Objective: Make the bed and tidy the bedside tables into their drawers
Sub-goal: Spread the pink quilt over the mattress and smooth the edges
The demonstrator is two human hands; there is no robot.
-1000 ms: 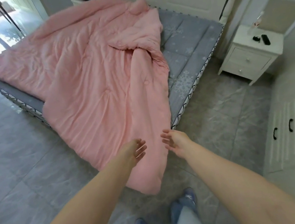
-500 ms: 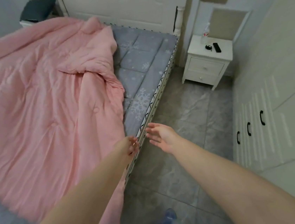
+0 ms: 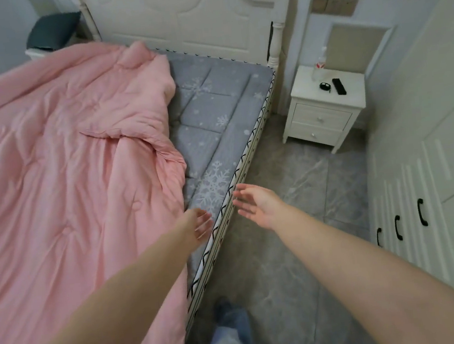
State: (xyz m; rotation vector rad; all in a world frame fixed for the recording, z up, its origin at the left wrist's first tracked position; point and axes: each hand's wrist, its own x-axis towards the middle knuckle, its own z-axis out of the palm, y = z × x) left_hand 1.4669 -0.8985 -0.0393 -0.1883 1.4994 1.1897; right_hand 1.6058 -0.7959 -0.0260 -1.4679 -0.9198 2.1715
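Bed-making in hand: pink quilt (image 3: 59,174) bunched over the bed's (image 3: 225,115) left part, long axis head to foot, folded right edge facing the bare grey strip. Both hands empty, fingers spread: left hand (image 3: 199,224) beside the quilt edge, right hand (image 3: 256,203) over the floor. Next, probably: gripping that edge, drawing it right; nightstand (image 3: 326,109) clutter untouched.

I can't identify the small black things (image 3: 325,86) on the bedside tabletop (image 3: 353,98). The pink quilt (image 3: 51,177) runs off frame left, and my left fingers (image 3: 202,225) are blurred.

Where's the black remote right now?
Head view, upper right: the remote lies on the white nightstand, right of the bed, beside a small black item.
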